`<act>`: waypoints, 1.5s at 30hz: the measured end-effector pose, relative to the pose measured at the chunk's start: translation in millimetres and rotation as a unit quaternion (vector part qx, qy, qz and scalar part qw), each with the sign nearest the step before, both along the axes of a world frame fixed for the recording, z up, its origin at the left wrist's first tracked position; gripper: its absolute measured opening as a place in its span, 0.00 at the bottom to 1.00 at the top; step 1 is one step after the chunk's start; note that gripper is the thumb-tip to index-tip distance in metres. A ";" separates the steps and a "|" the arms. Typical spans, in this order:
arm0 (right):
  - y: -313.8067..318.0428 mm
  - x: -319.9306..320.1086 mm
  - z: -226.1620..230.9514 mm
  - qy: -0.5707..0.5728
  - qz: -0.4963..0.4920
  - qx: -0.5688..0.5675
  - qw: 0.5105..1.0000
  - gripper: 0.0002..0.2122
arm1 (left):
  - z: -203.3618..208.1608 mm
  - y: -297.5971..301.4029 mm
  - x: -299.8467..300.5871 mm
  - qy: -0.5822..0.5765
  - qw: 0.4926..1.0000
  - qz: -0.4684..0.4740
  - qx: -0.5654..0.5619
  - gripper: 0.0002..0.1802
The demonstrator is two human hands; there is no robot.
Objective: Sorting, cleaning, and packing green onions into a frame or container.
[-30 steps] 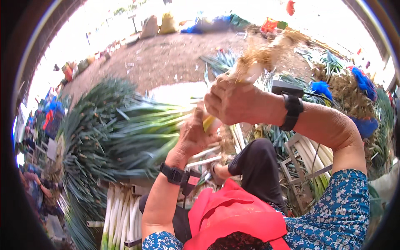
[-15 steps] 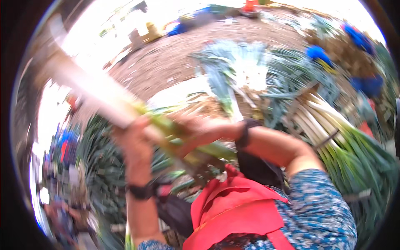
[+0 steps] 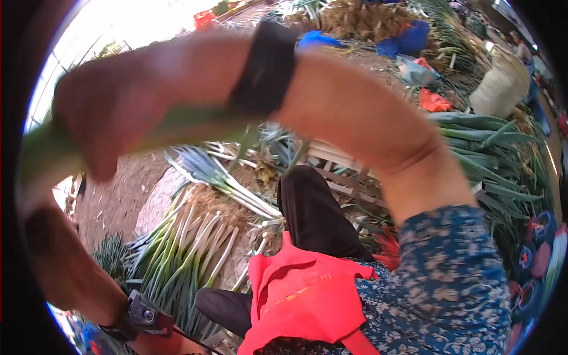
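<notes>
Up close, a blurred green leek (image 3: 189, 125) lies across the upper left of the view. My right hand (image 3: 112, 112) is wrapped round it, with the forearm and a black wristband in front. My left arm comes up from the lower left with a small camera strapped to it. At the far left rim my left hand (image 3: 36, 189) is close to the leek's outer end. Its fingers are blurred and cut off. Below my arms lies a bunch of leeks (image 3: 189, 248), white stems and roots toward the far side. Another leek bunch (image 3: 228, 183) lies beyond it.
A red apron (image 3: 305, 296) and my dark-trousered knees fill the lower middle. Piled green leaves (image 3: 491, 142) stand at the right, near a pale sack (image 3: 503, 83). An orange-red bag (image 3: 435, 100) and blue plastic (image 3: 405, 38) lie farther back. Slatted wood (image 3: 349, 183) is ahead of my knees.
My view has swung to the right. My arms are raised closer to the camera, and the leek has moved up and left, with its white stem now out of sight.
</notes>
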State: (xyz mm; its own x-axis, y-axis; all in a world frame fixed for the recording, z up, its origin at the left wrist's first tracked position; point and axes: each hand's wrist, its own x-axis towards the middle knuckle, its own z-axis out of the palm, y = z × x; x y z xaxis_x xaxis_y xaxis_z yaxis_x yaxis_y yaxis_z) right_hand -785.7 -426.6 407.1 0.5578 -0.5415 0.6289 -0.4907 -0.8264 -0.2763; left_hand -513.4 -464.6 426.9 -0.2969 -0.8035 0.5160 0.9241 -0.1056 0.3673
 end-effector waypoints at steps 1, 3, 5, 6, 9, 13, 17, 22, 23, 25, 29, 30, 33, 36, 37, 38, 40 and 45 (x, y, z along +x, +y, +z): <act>17.0 -28.7 11.0 0.025 -0.052 -0.050 0.997 0.24 | 2.6 0.6 -26.3 0.034 0.991 -0.125 0.045 0.23; 40.2 -86.0 48.0 0.154 -0.162 -0.057 0.973 0.22 | -10.2 -14.2 -97.5 0.051 0.951 -0.297 0.073 0.23; 47.6 -113.8 81.2 0.298 -0.252 0.013 0.920 0.14 | -39.6 -38.5 -146.3 -0.093 0.965 -0.216 -0.113 0.23; 52.9 -126.5 90.3 0.368 -0.316 0.058 0.873 0.10 | -60.2 -41.8 -173.4 -0.127 0.960 -0.214 -0.128 0.23; 77.0 -188.7 19.7 0.333 -0.464 0.068 0.818 0.11 | -131.0 -21.9 -223.7 -0.305 0.937 -0.111 -0.132 0.22; 124.5 -322.1 -90.3 0.411 -0.502 0.010 0.761 0.19 | -206.5 -4.8 -246.8 -0.488 0.859 -0.143 -0.052 0.18; 187.2 -404.8 -248.5 0.475 -0.571 0.117 0.659 0.36 | -268.3 -10.9 -229.9 -0.586 0.797 -0.149 0.013 0.17; 184.3 -363.5 -267.4 0.333 -0.625 0.218 0.671 0.45 | -305.0 -9.9 -211.7 -0.622 0.771 -0.115 0.075 0.14; 188.4 -360.2 -264.4 0.346 -0.611 0.183 0.688 0.44 | -309.4 -12.2 -214.4 -0.627 0.767 -0.114 0.078 0.13; 191.7 -343.2 -264.9 0.300 -0.615 0.189 0.705 0.38 | -313.0 -16.2 -213.7 -0.637 0.761 -0.107 0.059 0.13; 195.9 -329.6 -286.0 0.252 -0.633 0.101 0.725 0.27 | -307.6 -17.3 -226.1 -0.622 0.777 -0.094 0.021 0.13; 195.3 -327.8 -292.7 0.261 -0.638 0.083 0.720 0.25 | -304.6 -15.9 -232.9 -0.624 0.775 -0.094 0.016 0.13; 194.5 -351.1 -292.5 0.249 -0.671 0.096 0.692 0.18 | -295.0 -27.3 -277.7 -0.631 0.763 -0.133 -0.038 0.13; 187.0 -324.7 -260.1 0.339 -0.669 0.063 0.659 0.16 | -289.3 -42.7 -290.1 -0.634 0.749 -0.160 -0.108 0.14; 188.2 -314.8 -251.3 0.334 -0.676 0.050 0.655 0.15 | -283.0 -46.3 -295.0 -0.660 0.723 -0.140 -0.148 0.13; 189.5 -308.0 -249.2 0.331 -0.684 0.037 0.649 0.15 | -287.0 -54.8 -300.9 -0.664 0.710 -0.108 -0.206 0.13; 197.7 -302.2 -261.1 0.345 -0.699 0.111 0.617 0.13 | -300.3 -68.7 -310.6 -0.675 0.692 -0.077 -0.245 0.12; 218.3 -281.5 -301.9 0.375 -0.651 0.183 0.634 0.11 | -359.1 -94.7 -328.8 -0.714 0.618 -0.014 -0.330 0.10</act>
State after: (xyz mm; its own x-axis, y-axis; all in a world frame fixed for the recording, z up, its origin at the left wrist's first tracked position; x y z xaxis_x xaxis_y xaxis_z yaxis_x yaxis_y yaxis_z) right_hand -1067.2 -208.3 105.2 -0.4442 -0.8830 0.1515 -0.7977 0.4668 0.3818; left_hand -842.2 -559.4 67.8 -0.8371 -0.5420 -0.0743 -0.3894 0.4949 0.7768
